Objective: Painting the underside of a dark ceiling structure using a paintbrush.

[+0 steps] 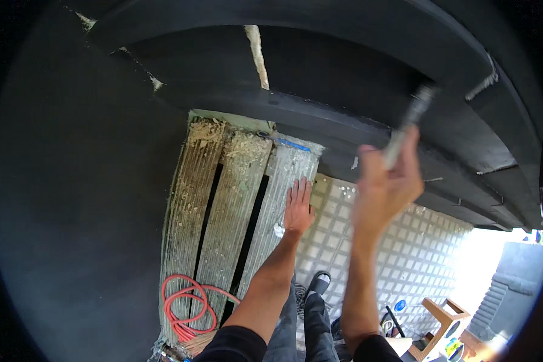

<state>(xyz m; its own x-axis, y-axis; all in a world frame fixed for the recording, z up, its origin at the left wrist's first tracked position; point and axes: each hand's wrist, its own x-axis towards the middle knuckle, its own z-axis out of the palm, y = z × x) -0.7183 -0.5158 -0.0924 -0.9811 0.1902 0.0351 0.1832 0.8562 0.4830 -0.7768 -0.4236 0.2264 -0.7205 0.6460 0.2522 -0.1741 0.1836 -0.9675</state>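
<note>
My left hand (298,205) rests with fingers extended on the right-hand plank (262,241) of a weathered slatted wooden board, whose upper ends carry pale flaky debris (244,145). My right hand (389,184) is raised to the right of the planks, closed around a slim pale tool (411,114) that is smeared by motion. The tool's tip is near the dark grey curved structure (344,54), which has pale exposed strips along some joints. Whether the tip touches that surface I cannot tell.
A coiled red hose (184,298) lies on the lower planks. A dark wall (72,199) fills the left. Below are square-patterned paving (434,247) and my feet. An orange-brown wooden box-like object (440,323) with assorted items is at lower right, near grey steps (489,304).
</note>
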